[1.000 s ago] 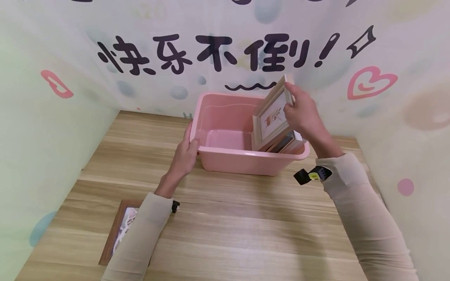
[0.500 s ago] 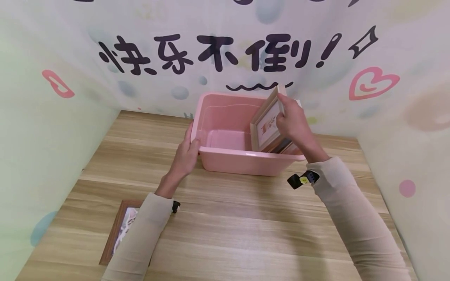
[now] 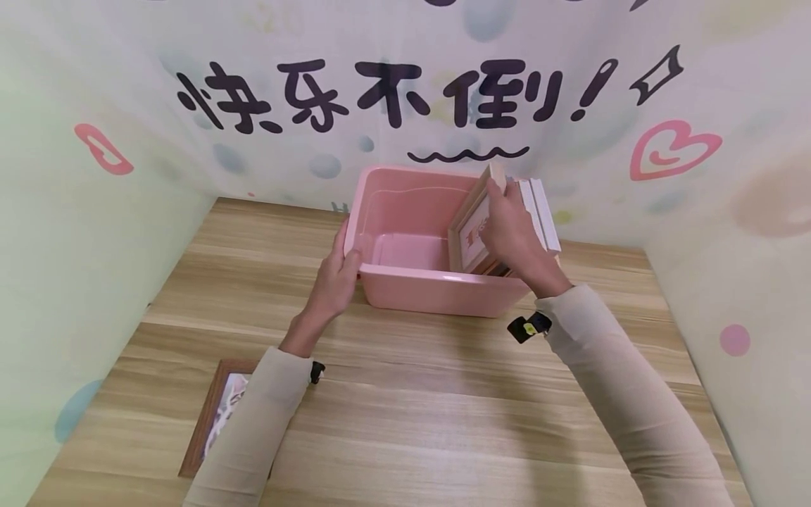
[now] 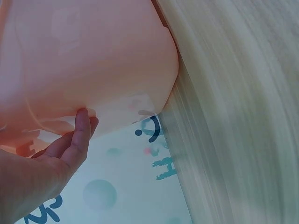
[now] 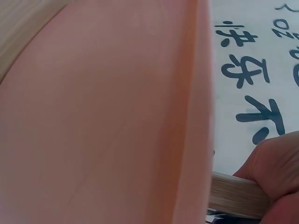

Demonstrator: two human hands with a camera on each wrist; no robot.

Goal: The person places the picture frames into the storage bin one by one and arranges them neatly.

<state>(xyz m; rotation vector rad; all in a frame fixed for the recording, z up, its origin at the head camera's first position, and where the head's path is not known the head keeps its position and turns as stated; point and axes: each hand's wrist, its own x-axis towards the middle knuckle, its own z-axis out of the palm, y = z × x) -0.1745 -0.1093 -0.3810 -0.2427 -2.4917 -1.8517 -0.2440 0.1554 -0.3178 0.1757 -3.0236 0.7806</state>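
In the head view a pink plastic tub (image 3: 437, 292) stands on the wooden table. My left hand (image 3: 332, 278) grips its left rim, and in the left wrist view the fingers (image 4: 83, 130) lie against the tub's outer wall. My right hand (image 3: 512, 229) holds a pale wood picture frame (image 3: 472, 211) by its upper edge. That frame leans inside the tub's right end, with its small plant print facing left. Behind it, white-edged frames (image 3: 537, 208) stand tilted, partly covered by my hand. In the right wrist view the tub wall hides most of the frame.
A brown picture frame (image 3: 209, 422) lies on the table (image 3: 431, 408) at lower left, partly under my left forearm. A printed wall cloth (image 3: 317, 169) with black characters rises behind the tub. Pale walls flank both sides of the table.
My right hand has moved left and down with the pale frame, which now sits lower in the tub. More of the white-edged frames show behind it. The left hand stays put.
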